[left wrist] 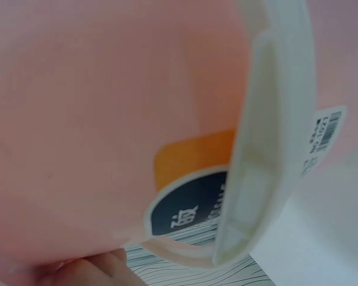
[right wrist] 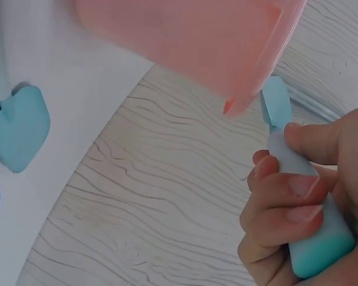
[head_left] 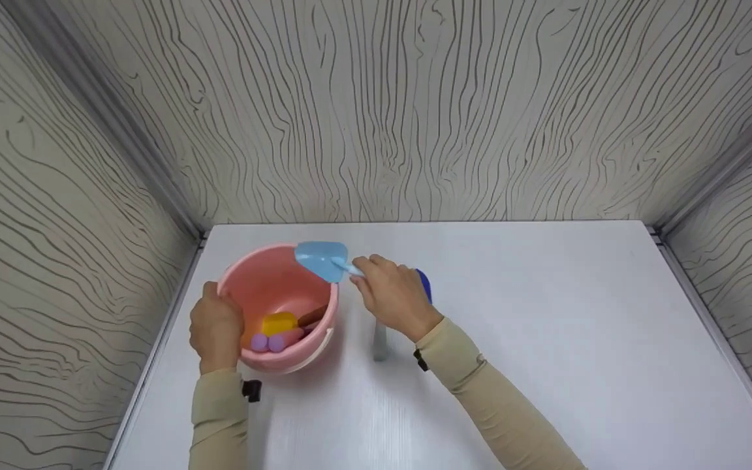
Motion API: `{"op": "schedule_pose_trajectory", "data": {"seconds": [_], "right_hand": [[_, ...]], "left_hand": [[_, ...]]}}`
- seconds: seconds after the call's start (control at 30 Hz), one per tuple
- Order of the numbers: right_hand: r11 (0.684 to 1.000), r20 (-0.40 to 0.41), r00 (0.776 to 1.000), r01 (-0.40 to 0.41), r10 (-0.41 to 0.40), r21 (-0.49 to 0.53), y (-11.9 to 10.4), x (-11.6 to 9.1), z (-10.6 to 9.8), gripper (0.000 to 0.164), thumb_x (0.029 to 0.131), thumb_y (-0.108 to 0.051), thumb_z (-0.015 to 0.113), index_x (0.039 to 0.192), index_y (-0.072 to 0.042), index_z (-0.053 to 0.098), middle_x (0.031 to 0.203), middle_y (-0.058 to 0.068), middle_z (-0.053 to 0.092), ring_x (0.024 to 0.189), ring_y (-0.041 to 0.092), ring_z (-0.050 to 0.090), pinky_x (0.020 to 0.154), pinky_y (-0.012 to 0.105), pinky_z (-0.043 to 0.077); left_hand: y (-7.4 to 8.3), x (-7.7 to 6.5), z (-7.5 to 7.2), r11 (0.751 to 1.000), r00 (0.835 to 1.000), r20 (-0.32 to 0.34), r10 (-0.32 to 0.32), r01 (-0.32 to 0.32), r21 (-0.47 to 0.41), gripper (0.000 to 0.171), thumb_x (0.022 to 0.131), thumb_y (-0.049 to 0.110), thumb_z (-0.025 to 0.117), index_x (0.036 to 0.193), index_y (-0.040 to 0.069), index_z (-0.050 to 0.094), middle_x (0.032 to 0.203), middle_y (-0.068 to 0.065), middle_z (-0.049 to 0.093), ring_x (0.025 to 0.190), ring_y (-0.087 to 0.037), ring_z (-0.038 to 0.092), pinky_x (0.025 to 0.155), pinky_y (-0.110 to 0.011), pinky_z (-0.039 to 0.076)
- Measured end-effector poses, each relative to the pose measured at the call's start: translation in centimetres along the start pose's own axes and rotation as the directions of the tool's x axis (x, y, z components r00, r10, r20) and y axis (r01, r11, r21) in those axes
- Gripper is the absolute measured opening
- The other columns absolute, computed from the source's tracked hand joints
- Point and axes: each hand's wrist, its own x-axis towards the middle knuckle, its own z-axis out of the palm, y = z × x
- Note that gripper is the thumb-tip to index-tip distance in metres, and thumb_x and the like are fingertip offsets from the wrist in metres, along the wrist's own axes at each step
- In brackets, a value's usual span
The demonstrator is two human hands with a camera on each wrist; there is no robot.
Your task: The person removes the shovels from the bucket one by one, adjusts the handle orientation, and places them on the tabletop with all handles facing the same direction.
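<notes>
Grips the pink bucket (head_left: pixel 265 284) with the left hand (head_left: pixel 216 324). Holds a light-blue trowel (head_left: pixel 322 256) in the right hand (head_left: pixel 397 292), close to the bucket.

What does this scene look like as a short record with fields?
Left grip: holds the side of the pink bucket
Right grip: holds a light-blue shovel
Shovel position: blade overlaps the bucket's edge in the head view; contact unclear
In the bucket: yellow item, brown item, pink item with purple ends
On the table: second shovel; blue item, partly hidden
</notes>
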Motion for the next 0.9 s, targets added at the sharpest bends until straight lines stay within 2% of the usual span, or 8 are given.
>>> {"op": "schedule_pose_trajectory", "data": {"seconds": [0.13,0.4,0.5,0.57,0.67,0.77,0.9], "right_hand": [[0.993,-0.025,0.997,-0.066,0.069,0.094,1.9,-0.4,-0.4,0.026,0.109,-0.025,0.063,0.124,-0.006,0.072,0.089,0.005,0.070,0.065,0.010,0.053,0.056,0.029,0.048],[0.965,-0.039,0.977,-0.198,0.208,0.169,4.9,-1.6,-0.7,0.033,0.110,-0.026,0.061,0.132,-0.002,0.069,0.096,0.008,0.074,0.063,0.011,0.060,0.058,0.031,0.054],[0.953,-0.038,0.966,-0.245,0.256,0.181,5.7,-2.1,-0.4,0.034,0.110,-0.026,0.062,0.133,-0.001,0.068,0.105,0.012,0.076,0.071,0.014,0.066,0.067,0.037,0.062],[0.942,-0.036,0.957,-0.276,0.287,0.189,6.2,-2.6,-0.2,0.034,0.110,-0.025,0.062,0.133,-0.001,0.068,0.109,0.013,0.076,0.075,0.016,0.066,0.071,0.039,0.062],[0.917,-0.015,0.940,-0.329,0.341,0.226,7.0,-3.3,0.1,0.033,0.110,-0.024,0.062,0.132,0.000,0.068,0.099,0.010,0.073,0.071,0.015,0.064,0.064,0.035,0.059],[0.887,0.001,0.921,-0.375,0.390,0.268,8.0,-4.0,0.4,0.032,0.110,-0.023,0.062,0.129,0.001,0.068,0.086,0.006,0.066,0.063,0.013,0.057,0.053,0.029,0.049],[0.858,-0.005,0.898,-0.418,0.439,0.299,9.2,-4.9,0.7,0.032,0.109,-0.022,0.063,0.129,0.002,0.068,0.083,0.006,0.063,0.060,0.012,0.052,0.051,0.026,0.042]], "left_hand": [[0.0,0.0,-0.1,1.000,1.000,0.010,-0.015,0.015,0.002,0.039,0.116,0.026,0.037,0.148,0.005,0.045,0.129,-0.031,0.063,0.095,-0.048,0.066,0.083,-0.064,0.058],[0.2,-0.1,-0.2,0.999,0.998,0.042,-0.042,0.043,-0.021,0.042,0.117,0.028,0.038,0.151,0.005,0.043,0.129,-0.028,0.062,0.090,-0.041,0.064,0.079,-0.055,0.060],[0.2,0.0,-0.3,0.999,0.998,0.038,-0.045,0.046,-0.024,0.041,0.117,0.028,0.038,0.151,0.005,0.043,0.129,-0.028,0.062,0.093,-0.042,0.064,0.082,-0.057,0.060],[0.2,0.0,-0.3,0.999,0.998,0.038,-0.048,0.049,-0.022,0.041,0.117,0.028,0.038,0.150,0.005,0.044,0.129,-0.028,0.062,0.093,-0.042,0.064,0.082,-0.057,0.060],[0.3,0.0,-0.2,0.998,0.997,0.052,-0.059,0.060,-0.030,0.040,0.117,0.028,0.039,0.150,0.006,0.043,0.127,-0.027,0.062,0.090,-0.040,0.064,0.079,-0.053,0.061],[0.3,0.0,-0.1,0.997,0.997,0.059,-0.059,0.062,-0.038,0.040,0.117,0.028,0.039,0.150,0.006,0.043,0.126,-0.027,0.061,0.088,-0.039,0.064,0.075,-0.050,0.062],[0.1,0.0,0.0,0.999,0.999,0.032,-0.031,0.032,-0.025,0.038,0.116,0.027,0.039,0.146,0.004,0.045,0.125,-0.028,0.062,0.092,-0.043,0.065,0.079,-0.056,0.060]]}}
